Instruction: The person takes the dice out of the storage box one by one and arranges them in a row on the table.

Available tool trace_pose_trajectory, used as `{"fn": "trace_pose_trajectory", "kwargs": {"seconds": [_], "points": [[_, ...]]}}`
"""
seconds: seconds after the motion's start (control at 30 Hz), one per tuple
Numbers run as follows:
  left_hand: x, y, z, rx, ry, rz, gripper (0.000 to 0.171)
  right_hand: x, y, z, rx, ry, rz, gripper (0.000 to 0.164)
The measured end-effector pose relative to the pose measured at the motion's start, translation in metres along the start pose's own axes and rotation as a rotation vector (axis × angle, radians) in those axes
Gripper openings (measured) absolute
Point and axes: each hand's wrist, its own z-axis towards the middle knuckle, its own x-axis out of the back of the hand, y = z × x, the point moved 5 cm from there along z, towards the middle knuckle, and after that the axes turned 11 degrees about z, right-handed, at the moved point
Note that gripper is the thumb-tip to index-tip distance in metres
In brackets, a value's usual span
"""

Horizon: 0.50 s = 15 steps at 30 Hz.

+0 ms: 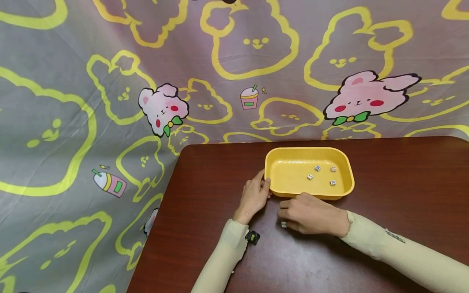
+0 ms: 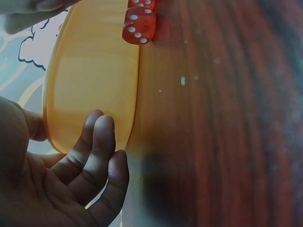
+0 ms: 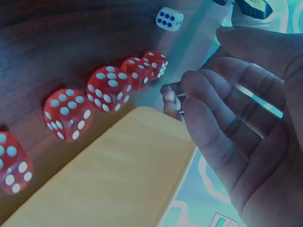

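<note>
My left hand (image 1: 253, 197) holds the left end of a yellow tray (image 1: 276, 153), thumb at the rim and the other fingers loosely bent outside. In front of the tray is my right hand (image 1: 307, 214), its fingers gently curved and nothing seen between them in the right wrist view. A white die (image 1: 283, 224) lies on the table by its thumb, apart from it. Along the tray's near side stand several red dice, among them one red die (image 3: 109, 89); the right hand hides them from the head view. Several white dice, such as one white die (image 1: 310, 177), lie inside the tray.
The brown table (image 1: 205, 175) reaches back to a patterned cloth (image 1: 227, 93) that hangs behind it and on the left. A small black device (image 1: 252, 237) sits at the left wrist. Both forearms lie over the table's front part.
</note>
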Motion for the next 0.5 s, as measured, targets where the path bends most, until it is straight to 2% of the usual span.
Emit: {"fn": "trace_pose_trajectory", "kwargs": {"seconds": [0.23, 0.5], "points": [[-0.001, 0.0, -0.001, 0.004, -0.004, -0.009, 0.048, 0.009, 0.001, -0.001, -0.001, 0.019, -0.023, 0.02], [0.0, 0.002, 0.001, -0.036, 0.027, -0.003, 0.045, 0.02, 0.004, 0.001, 0.002, 0.056, -0.042, 0.021]]}}
